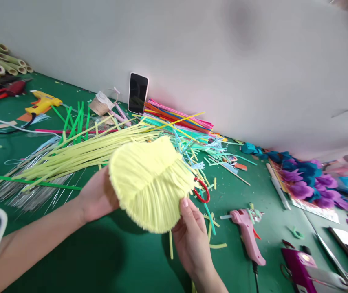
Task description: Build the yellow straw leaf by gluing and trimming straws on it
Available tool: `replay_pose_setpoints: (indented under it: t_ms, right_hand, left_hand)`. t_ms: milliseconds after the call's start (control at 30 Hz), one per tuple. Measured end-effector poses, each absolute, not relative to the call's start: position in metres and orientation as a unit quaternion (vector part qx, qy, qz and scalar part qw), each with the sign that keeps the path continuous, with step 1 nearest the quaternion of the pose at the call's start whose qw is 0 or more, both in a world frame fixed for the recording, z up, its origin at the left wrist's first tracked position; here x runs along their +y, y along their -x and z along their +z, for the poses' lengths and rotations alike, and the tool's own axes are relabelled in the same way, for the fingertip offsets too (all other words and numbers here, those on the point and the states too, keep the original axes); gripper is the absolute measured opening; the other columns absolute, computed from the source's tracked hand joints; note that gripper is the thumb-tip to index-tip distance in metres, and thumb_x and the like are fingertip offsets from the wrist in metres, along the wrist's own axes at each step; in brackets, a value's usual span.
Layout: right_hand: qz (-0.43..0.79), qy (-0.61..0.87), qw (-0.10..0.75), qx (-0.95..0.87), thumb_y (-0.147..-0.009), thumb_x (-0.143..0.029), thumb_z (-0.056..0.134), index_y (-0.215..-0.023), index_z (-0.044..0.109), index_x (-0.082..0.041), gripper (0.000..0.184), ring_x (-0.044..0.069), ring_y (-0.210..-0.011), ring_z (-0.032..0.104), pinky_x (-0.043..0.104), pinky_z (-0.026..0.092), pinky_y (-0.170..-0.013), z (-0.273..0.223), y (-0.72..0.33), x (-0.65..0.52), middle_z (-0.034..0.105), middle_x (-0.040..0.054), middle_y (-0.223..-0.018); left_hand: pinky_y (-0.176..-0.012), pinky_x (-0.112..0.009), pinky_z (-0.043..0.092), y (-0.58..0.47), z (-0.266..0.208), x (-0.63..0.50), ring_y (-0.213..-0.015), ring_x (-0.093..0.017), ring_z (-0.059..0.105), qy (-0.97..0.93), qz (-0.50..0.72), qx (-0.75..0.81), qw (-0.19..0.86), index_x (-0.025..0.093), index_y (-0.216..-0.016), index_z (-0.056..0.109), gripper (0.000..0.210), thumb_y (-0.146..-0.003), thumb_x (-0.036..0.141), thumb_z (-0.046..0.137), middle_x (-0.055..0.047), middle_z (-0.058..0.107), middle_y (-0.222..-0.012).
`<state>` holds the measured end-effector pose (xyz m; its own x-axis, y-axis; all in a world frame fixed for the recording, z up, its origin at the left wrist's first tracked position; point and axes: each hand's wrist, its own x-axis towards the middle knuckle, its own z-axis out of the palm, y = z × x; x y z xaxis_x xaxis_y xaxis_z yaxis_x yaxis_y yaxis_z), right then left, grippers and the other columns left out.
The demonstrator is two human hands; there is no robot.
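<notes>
Green tabletop, pale wall behind; right hand pinching yellow fuzzy piece; left hand against it, grip hidden.

Can't read any text here, tbh. The whitish paper on that far brownish item is just blurry.

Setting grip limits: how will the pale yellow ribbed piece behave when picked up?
Probably light: the right hand pinches the pale yellow ribbed piece only by its edge. Likely bendable yet shape-holding, since it spans to the left hand without obvious drooping. Its fuzzy texture suggests little slipping.
</notes>
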<state>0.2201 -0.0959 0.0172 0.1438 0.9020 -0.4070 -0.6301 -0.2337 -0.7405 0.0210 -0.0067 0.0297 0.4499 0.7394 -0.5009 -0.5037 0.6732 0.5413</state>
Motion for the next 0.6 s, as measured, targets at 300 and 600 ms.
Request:
replay_pose_setpoints:
  t_ms: [300,600]
  right_hand:
    - [0.623,0.463,0.581,-0.246,-0.090,-0.044,0.066,-0.101,0.073,-0.029,0.019,0.019,-0.090,0.069,0.029,0.055,-0.077,0.014,-0.211,-0.096,0.075,0.0003,-0.105]
    - [0.600,0.468,0.612,-0.217,-0.089,-0.048,0.066,-0.101,0.073,-0.022,0.029,0.015,-0.076,0.065,0.026,0.054,-0.062,0.012,-0.215,-0.088,0.071,0.0029,-0.095]
  left_hand:
    - [-0.107,-0.044,0.043,-0.048,0.015,-0.040,-0.130,-0.031,0.055,-0.393,0.261,0.239,0.849,0.023,-0.129,0.064,0.057,-0.074,0.021,0.080,-0.009,0.067,-0.132]
    - [-0.101,-0.043,0.051,-0.040,0.007,-0.022,-0.116,-0.030,0.066,-0.130,0.358,0.289,0.878,0.014,-0.151,0.039,0.064,-0.090,0.016,0.058,-0.016,0.070,-0.127]
